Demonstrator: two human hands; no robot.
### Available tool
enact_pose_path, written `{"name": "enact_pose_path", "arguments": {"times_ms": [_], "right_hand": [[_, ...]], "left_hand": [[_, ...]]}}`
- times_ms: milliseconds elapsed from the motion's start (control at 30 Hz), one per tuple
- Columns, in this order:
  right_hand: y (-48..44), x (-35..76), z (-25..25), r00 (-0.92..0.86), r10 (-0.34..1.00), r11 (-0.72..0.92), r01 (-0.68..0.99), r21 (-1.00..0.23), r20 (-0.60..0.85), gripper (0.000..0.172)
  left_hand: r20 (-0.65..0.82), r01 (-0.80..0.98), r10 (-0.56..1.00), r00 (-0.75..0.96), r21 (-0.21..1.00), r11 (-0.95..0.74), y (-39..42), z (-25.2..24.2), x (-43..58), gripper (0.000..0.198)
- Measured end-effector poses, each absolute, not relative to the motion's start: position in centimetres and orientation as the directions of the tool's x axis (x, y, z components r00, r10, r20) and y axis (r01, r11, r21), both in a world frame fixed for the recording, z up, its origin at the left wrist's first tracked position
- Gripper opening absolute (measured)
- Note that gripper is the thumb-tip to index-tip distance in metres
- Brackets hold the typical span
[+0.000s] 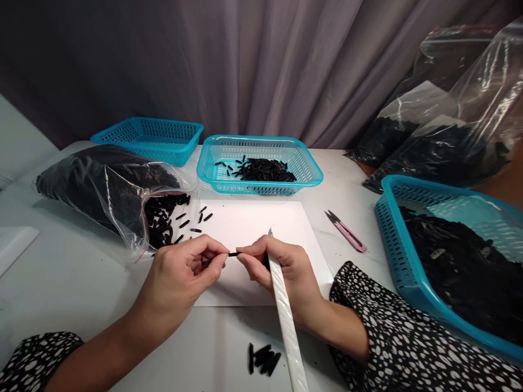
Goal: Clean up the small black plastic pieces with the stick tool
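Observation:
Between their fingertips, my left hand and my right hand pinch the two ends of a small black strip. It is held level above a white sheet. A long white stick-like tool with a pointed tip also rests in my right hand, its tip facing away from me. Beside my left hand, black pieces spill from the mouth of a clear zip bag. Several more black pieces lie in a small pile nearer to me.
At the back, a blue basket holds black pieces, with another blue basket to its left. Pink thread snips lie right of the sheet. A large blue basket of black material and clear bags stand at right.

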State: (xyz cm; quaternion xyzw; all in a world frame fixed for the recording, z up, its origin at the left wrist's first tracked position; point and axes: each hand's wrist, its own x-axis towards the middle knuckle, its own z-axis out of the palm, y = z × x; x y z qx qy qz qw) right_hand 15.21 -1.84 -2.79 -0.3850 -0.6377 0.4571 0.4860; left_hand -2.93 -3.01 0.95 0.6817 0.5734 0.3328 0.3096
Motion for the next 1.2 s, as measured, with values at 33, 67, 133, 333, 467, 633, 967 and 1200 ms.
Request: {"name": "enact_pose_path", "arguments": {"times_ms": [33,67,133,333,467,633,967,1200], "right_hand": [[-1.9,15.2,-2.8,-0.232,0.935,0.285,0.042,-0.957,0.268,0.012],[-1.9,15.1,-2.8,-0.233,0.935,0.283,0.037,-0.958,0.268,0.012],[-1.9,15.1,-2.7,-0.238,0.937,0.270,0.022,-0.963,0.258,0.011],[-1.4,15.3,-2.5,-0.233,0.967,0.054,-0.227,-0.972,0.108,0.017],[-0.7,15.4,-2.7,-0.327,0.945,-0.189,-0.475,-0.859,-0.026,0.023],[-0.3,15.2,-3.3,-0.293,0.956,-0.050,-0.186,-0.981,0.006,0.024],[-1.0,14.9,-3.5,-0.378,0.908,0.163,-0.080,-0.983,0.181,0.016],[-0.8,15.2,-3.4,-0.294,0.924,0.244,-0.043,-0.969,0.246,0.013]], "left_hand": [[0.106,0.585,0.986,0.125,0.795,-0.159,-3.0,1.0,-2.9,0.015],[0.110,0.592,0.985,0.130,0.789,-0.166,-3.0,1.0,-2.8,0.015],[0.107,0.597,0.985,0.132,0.785,-0.165,-3.0,1.0,-2.8,0.015],[-0.019,0.492,0.996,0.087,0.870,-0.026,-2.4,0.7,-3.0,0.014],[-0.186,0.185,0.980,0.073,0.968,0.170,-1.9,0.1,-3.1,0.020],[-0.234,0.015,0.965,0.118,0.972,0.234,-2.4,-0.4,-2.9,0.041],[-0.117,0.202,0.977,0.177,0.976,0.081,-3.3,0.5,-2.4,0.048],[-0.113,0.808,0.929,0.353,0.537,-0.242,-0.7,2.7,-8.2,0.016]]}}
